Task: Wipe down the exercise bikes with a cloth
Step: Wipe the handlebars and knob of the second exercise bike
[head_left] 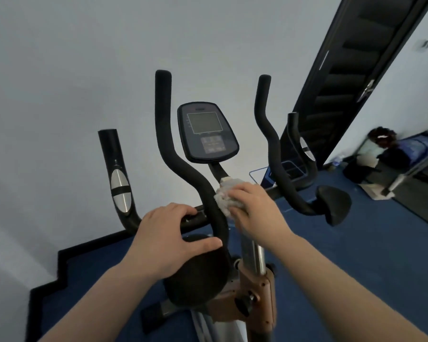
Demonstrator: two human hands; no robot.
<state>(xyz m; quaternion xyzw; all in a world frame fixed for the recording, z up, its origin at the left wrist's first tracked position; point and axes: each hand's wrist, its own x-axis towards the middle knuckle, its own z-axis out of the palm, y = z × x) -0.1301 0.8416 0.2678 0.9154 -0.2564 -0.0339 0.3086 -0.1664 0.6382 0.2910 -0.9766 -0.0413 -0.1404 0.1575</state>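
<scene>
An exercise bike stands right in front of me, with black foam handlebars point(167, 154), a grey console point(206, 134) and a chrome post point(253, 253) in a copper-coloured clamp. My right hand point(257, 211) presses a crumpled white cloth point(226, 193) against the centre of the handlebar, just below the console stem. My left hand point(168, 238) rests on the left handlebar bend and the round black pad point(198, 280), thumb hooked over the pad's top edge. Most of the cloth is hidden under my right hand.
A white wall runs behind the bike, with black skirting along blue carpet point(356, 243). A dark door point(351, 77) stands ajar at the right. Bags and clutter point(386, 154) lie on the floor by the right wall. A flat blue-edged item point(260, 175) lies behind the bike.
</scene>
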